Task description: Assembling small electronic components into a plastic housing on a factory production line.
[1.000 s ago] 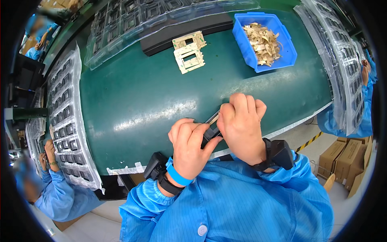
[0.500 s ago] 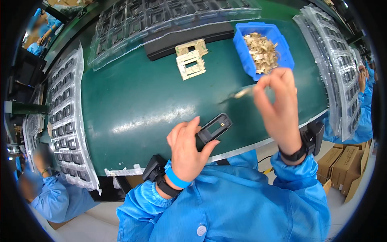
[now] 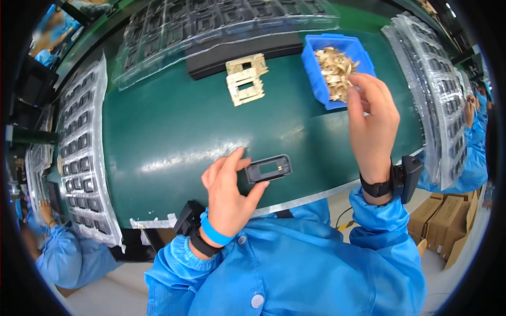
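My left hand point(image 3: 227, 195) grips a small black plastic housing point(image 3: 285, 164) by its left end, thumb below and fingers above. The housing has a rectangular opening and small gold-coloured contacts at its right end, and is held just over the green table. My right hand point(image 3: 375, 118) is at the right side of a blue bin point(image 3: 314, 79), thumb and index finger curled close together over its contents. Thin tan, shiny strips point(image 3: 336, 66) fill the bin. Whether a strip is between those fingertips cannot be made out among the others.
Two pale sheets with cut-out windows point(image 3: 245, 95) lie by a long black block point(image 3: 200, 67). Clear trays of black parts line the back point(image 3: 205, 23), the left point(image 3: 81, 158) and the right point(image 3: 437, 105). Cardboard boxes point(image 3: 445, 224) stand at lower right. Other people sit nearby.
My right hand has moved up to the bin; the tan strip pinched in it earlier can no longer be told apart. The housing has turned to lie nearly level in my left hand.
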Motion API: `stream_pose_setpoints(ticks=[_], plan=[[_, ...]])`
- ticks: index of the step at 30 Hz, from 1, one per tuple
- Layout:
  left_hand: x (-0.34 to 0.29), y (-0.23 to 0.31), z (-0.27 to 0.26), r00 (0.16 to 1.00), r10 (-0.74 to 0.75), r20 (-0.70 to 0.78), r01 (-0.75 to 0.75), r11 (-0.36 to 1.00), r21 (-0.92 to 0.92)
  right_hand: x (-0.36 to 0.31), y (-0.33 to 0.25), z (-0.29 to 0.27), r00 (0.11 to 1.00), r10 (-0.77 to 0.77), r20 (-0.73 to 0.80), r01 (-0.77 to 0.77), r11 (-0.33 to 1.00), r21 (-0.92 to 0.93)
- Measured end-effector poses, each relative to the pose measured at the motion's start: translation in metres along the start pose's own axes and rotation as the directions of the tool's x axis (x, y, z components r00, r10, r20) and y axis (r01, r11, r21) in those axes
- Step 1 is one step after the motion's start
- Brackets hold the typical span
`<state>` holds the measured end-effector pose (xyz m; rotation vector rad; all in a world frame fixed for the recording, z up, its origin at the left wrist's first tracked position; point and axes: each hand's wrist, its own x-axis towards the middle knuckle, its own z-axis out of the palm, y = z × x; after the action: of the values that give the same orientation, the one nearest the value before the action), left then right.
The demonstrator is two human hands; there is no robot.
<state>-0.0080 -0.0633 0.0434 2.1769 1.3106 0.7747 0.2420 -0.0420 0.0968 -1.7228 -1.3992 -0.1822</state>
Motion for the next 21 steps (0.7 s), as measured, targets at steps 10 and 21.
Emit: stream_pose_setpoints(ticks=[10, 21], plan=[[0.001, 0.001, 0.003, 0.999, -0.041, -0.001, 0.041, 0.997, -0.064, -0.084, -0.040, 0.012, 0.787, -0.375, 0.490, 0.303, 0.927, 0.224], [0.001, -0.001, 0.002, 1.000, -0.022, -0.007, 0.021, 0.996, -0.082, -0.089, -0.038, 0.026, 0.752, -0.341, 0.564, 0.335, 0.935, 0.118]])
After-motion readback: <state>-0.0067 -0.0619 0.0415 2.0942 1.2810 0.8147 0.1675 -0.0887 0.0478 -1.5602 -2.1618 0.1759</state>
